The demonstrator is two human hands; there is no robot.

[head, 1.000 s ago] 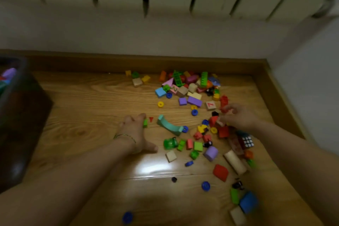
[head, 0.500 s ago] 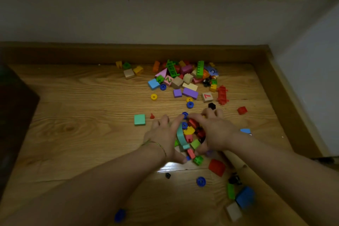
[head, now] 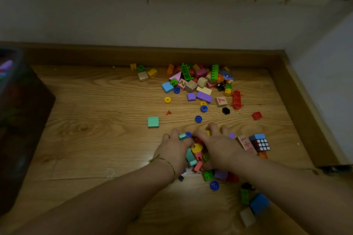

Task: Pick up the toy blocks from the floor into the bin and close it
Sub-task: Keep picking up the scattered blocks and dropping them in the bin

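Loads of toy blocks (head: 198, 82) are scattered over the wooden floor (head: 95, 139): plastic bricks and plain wooden cubes in red, green, purple, yellow and blue, plus little blue and yellow discs. The thickest cluster is piled up at the far side, near the skirting board (head: 114, 56). A mint square block (head: 153, 122) is sat on its own to the left of the rest. A wooden cube with a red 7 (head: 221, 101) is found at the near edge of that far cluster. A puzzle cube (head: 262, 144) is parked just beside the right hand (head: 219, 149), touching a long wooden block printed in red. A few more pieces, a big blue one (head: 258, 203) included, are spread nearer the camera on the right.

Both arms are stretched forward and the hands are brought close together, palms turned inward. A small heap (head: 197, 148) is cupped between them. The left hand (head: 174, 150) is curled round a teal arch piece and a blue disc, and the right is curled over yellow and red bricks. Whether the heap is actually lifted off the boards can't really be told. A thread bracelet (head: 164, 160) is worn on the left wrist.

The bin (head: 21, 112) is seen at the far left edge, dark and blurry, well apart from both hands.
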